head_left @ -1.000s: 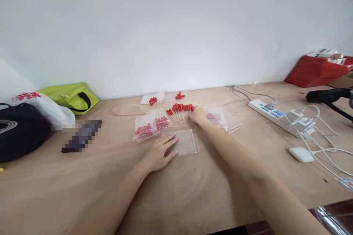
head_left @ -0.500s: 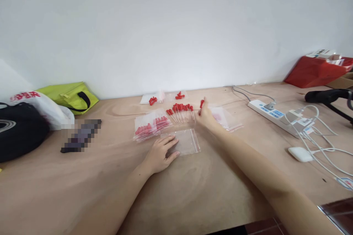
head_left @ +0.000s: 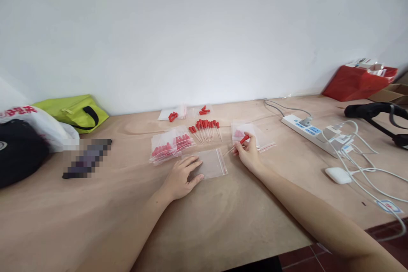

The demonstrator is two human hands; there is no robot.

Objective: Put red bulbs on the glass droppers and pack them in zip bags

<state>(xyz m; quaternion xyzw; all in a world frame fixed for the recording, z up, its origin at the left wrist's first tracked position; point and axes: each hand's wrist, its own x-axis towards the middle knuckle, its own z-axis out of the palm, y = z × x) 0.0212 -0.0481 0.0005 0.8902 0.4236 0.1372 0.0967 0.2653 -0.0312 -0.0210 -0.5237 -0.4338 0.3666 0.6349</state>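
My left hand (head_left: pixel 184 178) lies with fingers spread on the left part of a clear zip bag (head_left: pixel 214 164). Right of that bag, my right hand (head_left: pixel 247 151) pinches a red-headed stick (head_left: pixel 244 139), its thin pale end pointing left toward the bag's zip edge. Behind the bag lies a fanned row of similar red-headed sticks (head_left: pixel 208 125). Filled bags (head_left: pixel 170 144) with red pieces rest to the left. More clear bags (head_left: pixel 259 134) lie beside and behind my right hand. Two small heaps of red pieces (head_left: pixel 172 116) (head_left: pixel 204 110) sit near the wall.
On the right are a white power strip (head_left: pixel 307 131) with cables, a white adapter (head_left: pixel 338 175), a black headset (head_left: pixel 366 111) and a red bag (head_left: pixel 358 81). A green bag (head_left: pixel 72 111), white plastic bag (head_left: pixel 52 131), black bag (head_left: pixel 21 153) and blurred dark object (head_left: pixel 87 159) are left.
My right hand has come nearer from beside the fanned row, bringing the red-headed stick toward the clear bag's right side. My left hand stays on the bag. The view has shifted slightly.
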